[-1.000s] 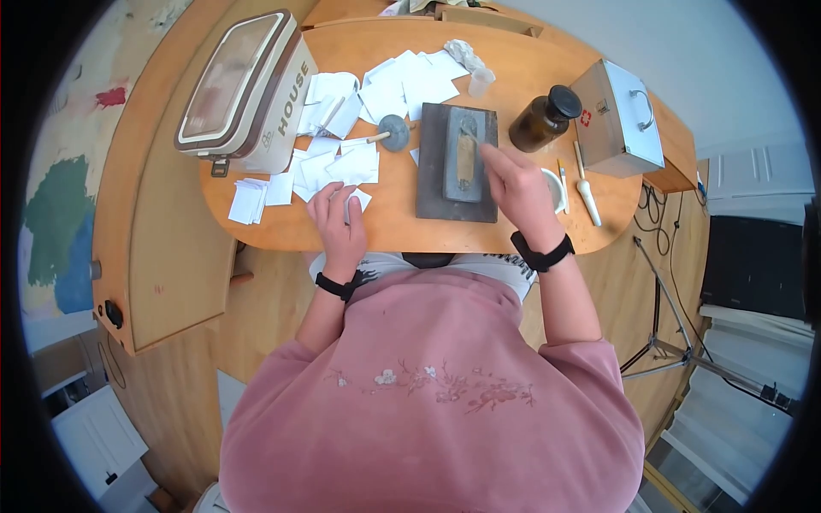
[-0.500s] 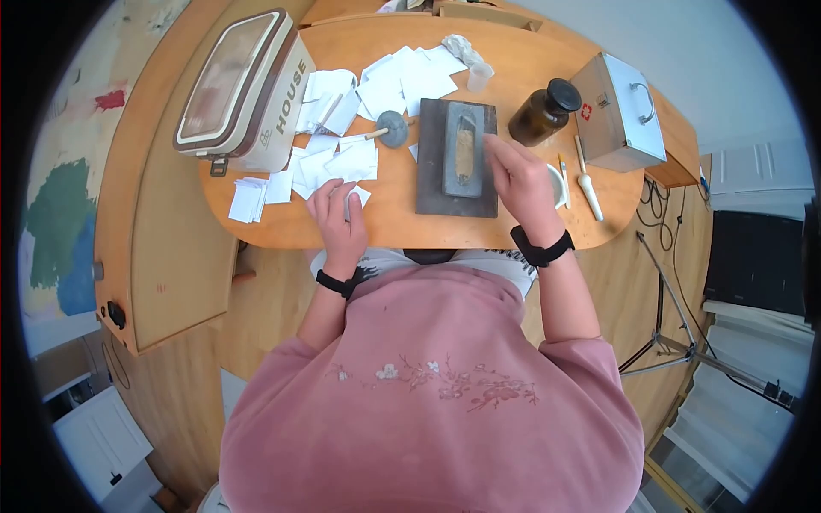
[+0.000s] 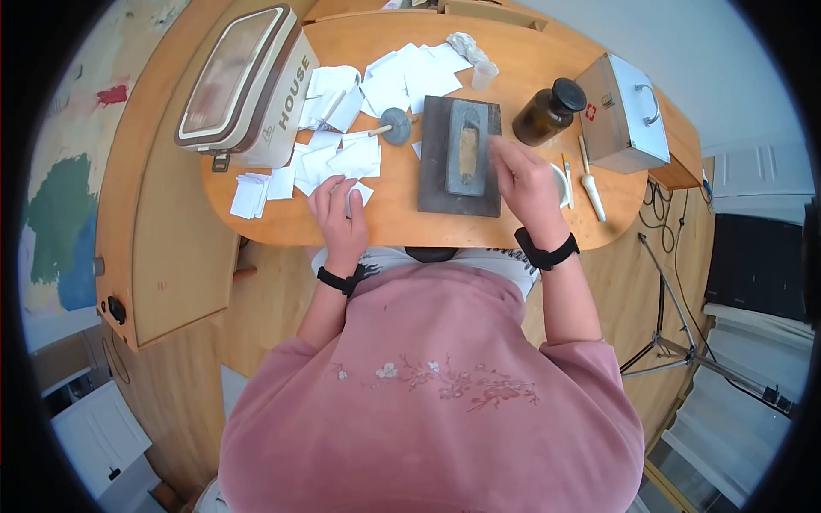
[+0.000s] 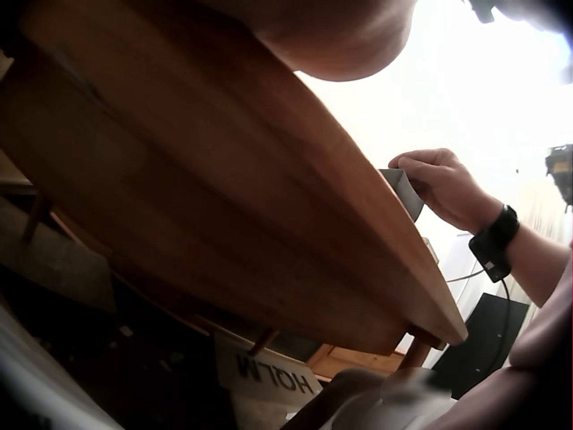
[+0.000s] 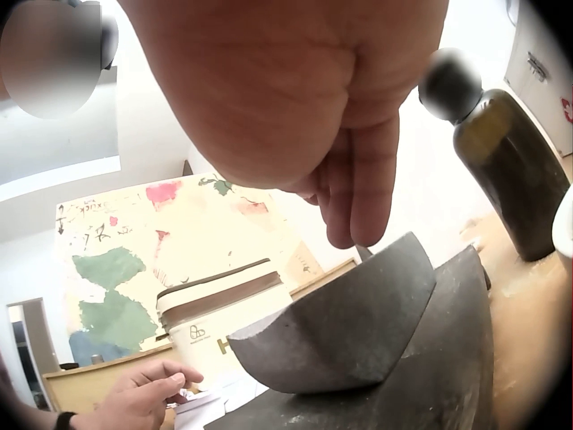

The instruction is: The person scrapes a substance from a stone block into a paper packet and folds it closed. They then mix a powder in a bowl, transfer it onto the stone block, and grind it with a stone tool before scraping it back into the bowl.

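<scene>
the right hand (image 3: 532, 192) bends its fingers beside the grey trough (image 3: 466, 187) near the front edge of the worktop (image 3: 389, 221), pinch unclear; left hand (image 3: 344, 229) fingers slightly spread. brown powder (image 3: 468, 154) already inside; what remains, unclear.

Right hand's fingers (image 3: 504, 157) slightly farther from the tan-filled hollow (image 3: 468, 156).

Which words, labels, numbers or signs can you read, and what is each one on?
"HOUSE": side of the lidded box; the print by its logo is too small.
Red emblem, apparently a cross: silver case.
Pale board, left wrist view: large inverted letters, not surely readable.
Wall painting: writing-like marks, illegible.
Numbers: none readable.
</scene>
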Demonstrator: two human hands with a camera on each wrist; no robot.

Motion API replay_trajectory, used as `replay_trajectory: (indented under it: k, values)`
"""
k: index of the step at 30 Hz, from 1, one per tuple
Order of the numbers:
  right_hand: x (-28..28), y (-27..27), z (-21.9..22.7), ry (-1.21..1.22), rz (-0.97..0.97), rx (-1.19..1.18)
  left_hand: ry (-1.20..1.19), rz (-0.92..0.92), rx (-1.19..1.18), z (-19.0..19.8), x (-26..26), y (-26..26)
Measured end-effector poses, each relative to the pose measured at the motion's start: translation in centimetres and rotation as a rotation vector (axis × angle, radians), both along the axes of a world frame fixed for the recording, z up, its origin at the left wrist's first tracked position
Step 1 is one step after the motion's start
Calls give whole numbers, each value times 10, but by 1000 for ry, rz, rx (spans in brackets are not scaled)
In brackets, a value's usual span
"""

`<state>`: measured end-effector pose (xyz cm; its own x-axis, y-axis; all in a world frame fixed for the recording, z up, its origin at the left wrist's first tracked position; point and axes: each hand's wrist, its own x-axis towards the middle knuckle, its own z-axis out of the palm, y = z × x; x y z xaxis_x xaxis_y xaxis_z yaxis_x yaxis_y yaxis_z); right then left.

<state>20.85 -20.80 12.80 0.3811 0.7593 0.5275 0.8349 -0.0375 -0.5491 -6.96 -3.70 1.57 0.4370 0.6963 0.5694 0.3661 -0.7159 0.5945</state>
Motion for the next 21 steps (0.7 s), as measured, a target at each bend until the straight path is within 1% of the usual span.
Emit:
replay_trajectory:
  k: [1,3,7,9,13,15,18,20,21]
  values:
    - [0,-2,-1,1,-3,-1,-7,-5,8,0,2,0]
    - [2,-2,-1,-113,-10,-79,-4,-10,9,-1,2,1]
    - [-13,-3,5,-38,-5,-143,-6,-8,2,0,1,1]
    - [-12,-1,5,-80,-42,-34,2,-9,-5,-1,0,-1]
    - [-19,-9,8,-62,-39,-44,-3,-9,11,-2,1,2]
    - [-30,-21,15,-47,-53,30,1,-8,5,0,0,1]
    - [-46,-47,25,-52,-12,-43,-3,-9,9,-2,1,1]
    - [-53,-52,31,-38,0,-23,-13,-13,13,-4,3,1]
    - [-54,-53,32,-29,27,-59,-7,-16,13,-3,2,1]
